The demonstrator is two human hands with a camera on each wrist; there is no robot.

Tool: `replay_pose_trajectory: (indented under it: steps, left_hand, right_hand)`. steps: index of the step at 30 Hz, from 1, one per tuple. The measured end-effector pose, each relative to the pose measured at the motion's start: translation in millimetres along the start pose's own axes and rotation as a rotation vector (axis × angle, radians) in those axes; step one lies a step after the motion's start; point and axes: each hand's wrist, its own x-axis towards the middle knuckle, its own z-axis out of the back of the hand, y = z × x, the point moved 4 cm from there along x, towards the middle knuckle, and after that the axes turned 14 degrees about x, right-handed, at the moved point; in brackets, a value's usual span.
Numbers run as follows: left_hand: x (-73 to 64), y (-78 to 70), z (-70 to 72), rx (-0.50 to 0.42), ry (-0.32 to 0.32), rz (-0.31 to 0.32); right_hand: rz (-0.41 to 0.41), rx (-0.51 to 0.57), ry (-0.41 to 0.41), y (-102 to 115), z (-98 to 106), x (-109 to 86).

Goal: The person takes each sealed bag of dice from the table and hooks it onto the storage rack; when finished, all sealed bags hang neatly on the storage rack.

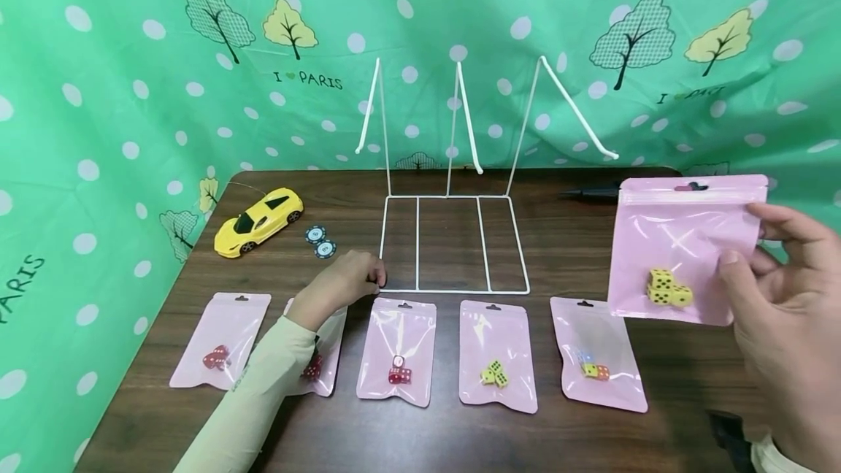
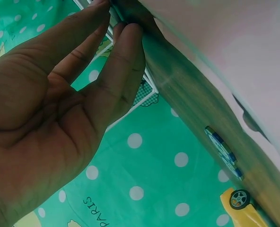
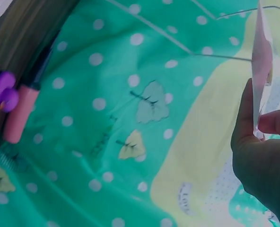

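R hand: R hand point(image 1: 791, 279) pinches pink zip bag point(image 1: 677, 228) at its R edge, thumb in front, fingers behind; yellow dice point(image 1: 660, 287) show thru lower part.
Held bag: raised over R side of tbl, apart from rack, approx. upright.
L hand: L hand point(image 1: 348, 277) at front L corner of white wire rack point(image 1: 453, 291), bent fingers + thumb pinching the corner.
Rack: on dark wood tbl point(image 1: 164, 422), 3 arms sloping fwd.
Bag row: 5 more pink bags flat in front of rack; L to R, leftmost bag point(image 1: 230, 323) red dice, 2nd partly under L sleeve point(image 1: 263, 385), middle bag point(image 1: 397, 331) red, 4th bag point(image 1: 496, 334) yellow, rightmost bag point(image 1: 601, 341) mixed colors.
Back L: yellow toy car point(image 1: 259, 225), 2 poker chips point(image 1: 325, 249) just beside.
Backdrop: green dotted cloth point(image 1: 460, 13).
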Motion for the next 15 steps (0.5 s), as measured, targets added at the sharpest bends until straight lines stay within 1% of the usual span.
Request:
replay_pose_trajectory:
  steps: [3,5,7,10,15]
  left_hand:
    - [-0.3,-0.4,-0.2,0.001,-0.001,-0.002]
    - [-0.3,-0.4,-0.6,0.000,0.002,0.003]
    - [-0.2,-0.1,-1.2,0.000,0.008,0.005]
    - [0.1,0.4,-1.6,0.000,0.011,0.003]
    - [0.4,0.9,-0.6,0.005,0.004,-0.011]
  right_hand:
    - [0.037,-0.003,0.041,4,-12,-2.1]
    - [0.052,-0.008,0.055,5,-19,-2.4]
    - [0.062,0.016,0.066,6,-26,-2.2]
    - [0.064,0.066,0.053,4,-33,-1.1]
    - [0.086,0.079,0.043,2,-44,2.0]
